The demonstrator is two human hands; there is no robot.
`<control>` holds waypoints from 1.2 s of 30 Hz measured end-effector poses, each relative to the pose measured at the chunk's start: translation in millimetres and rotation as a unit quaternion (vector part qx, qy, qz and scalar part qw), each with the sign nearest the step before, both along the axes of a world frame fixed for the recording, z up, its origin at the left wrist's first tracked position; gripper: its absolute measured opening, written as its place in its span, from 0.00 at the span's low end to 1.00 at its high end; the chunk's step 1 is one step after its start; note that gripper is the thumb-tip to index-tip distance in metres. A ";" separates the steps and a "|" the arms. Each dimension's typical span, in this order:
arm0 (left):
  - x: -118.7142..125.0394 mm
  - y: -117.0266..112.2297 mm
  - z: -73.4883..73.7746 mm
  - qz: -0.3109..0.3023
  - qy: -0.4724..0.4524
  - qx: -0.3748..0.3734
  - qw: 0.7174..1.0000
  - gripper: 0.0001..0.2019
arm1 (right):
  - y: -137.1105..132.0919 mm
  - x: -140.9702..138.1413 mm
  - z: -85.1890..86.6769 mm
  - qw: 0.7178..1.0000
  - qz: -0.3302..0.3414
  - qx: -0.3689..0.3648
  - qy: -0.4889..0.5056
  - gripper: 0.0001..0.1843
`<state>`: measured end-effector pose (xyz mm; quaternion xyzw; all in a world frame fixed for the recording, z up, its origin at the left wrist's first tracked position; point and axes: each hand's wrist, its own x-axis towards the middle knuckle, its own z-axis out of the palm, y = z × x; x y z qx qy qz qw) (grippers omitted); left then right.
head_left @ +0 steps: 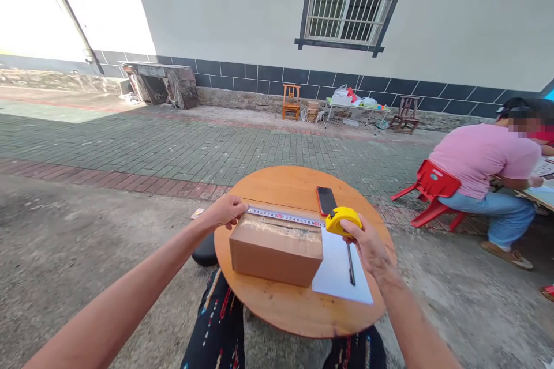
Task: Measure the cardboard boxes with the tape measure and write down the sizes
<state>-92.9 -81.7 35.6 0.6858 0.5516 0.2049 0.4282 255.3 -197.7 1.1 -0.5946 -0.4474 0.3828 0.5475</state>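
Observation:
A closed brown cardboard box with worn tape on top sits on the round wooden table. Along its far top edge runs the pulled-out blade of a yellow tape measure, numbers facing up. My left hand pinches the blade's end at the box's left corner. In my right hand is the yellow case, just past the box's right side. Under that hand lies a white sheet of paper, with a black pen on it.
A dark phone with a red edge lies on the table's far side. To the right, a person in a pink shirt sits on a red chair at another table. Chairs and a cluttered folding table stand by the wall.

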 end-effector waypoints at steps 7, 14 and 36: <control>-1.2 1.2 -0.2 -0.011 -0.005 -0.010 1.000 0.14 | -1.8 5.1 0.4 1.000 0.021 -0.023 0.001 0.24; -2.4 7.2 -6.4 -0.021 -0.001 -0.018 1.000 0.14 | -0.7 6.7 -0.1 0.999 0.037 -0.036 -0.001 0.26; 68.1 27.4 30.0 -0.119 -0.024 0.063 0.991 0.12 | -93.8 -107.6 5.3 0.938 -0.102 0.184 -0.274 0.25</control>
